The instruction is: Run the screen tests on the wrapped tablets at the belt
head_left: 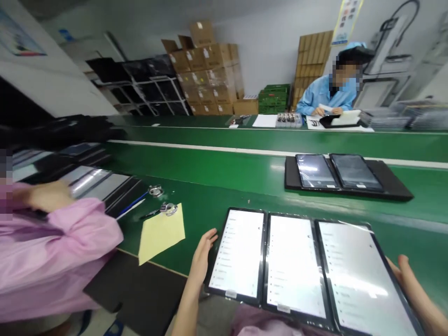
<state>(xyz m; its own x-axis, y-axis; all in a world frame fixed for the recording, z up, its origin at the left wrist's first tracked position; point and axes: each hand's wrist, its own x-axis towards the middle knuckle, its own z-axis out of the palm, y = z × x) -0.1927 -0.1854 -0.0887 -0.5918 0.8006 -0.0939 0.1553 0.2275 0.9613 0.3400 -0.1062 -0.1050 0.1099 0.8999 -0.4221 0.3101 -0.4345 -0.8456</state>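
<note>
Three tablets lie side by side in front of me, their screens lit white with lists of small text. Clear film covers them and small tabs stick out at their lower edges. My left hand grips the outer left edge of the row, its fingertips showing beside the left tablet. On the other side my right hand holds the right tablet by its outer edge, thumb up and most fingers hidden. Whether a tray lies under the tablets I cannot tell.
Two dark tablets rest on a black foam tray on the green bench. To the left are a yellow sheet, pens and a co-worker's pink sleeve. Another person sits across the bench.
</note>
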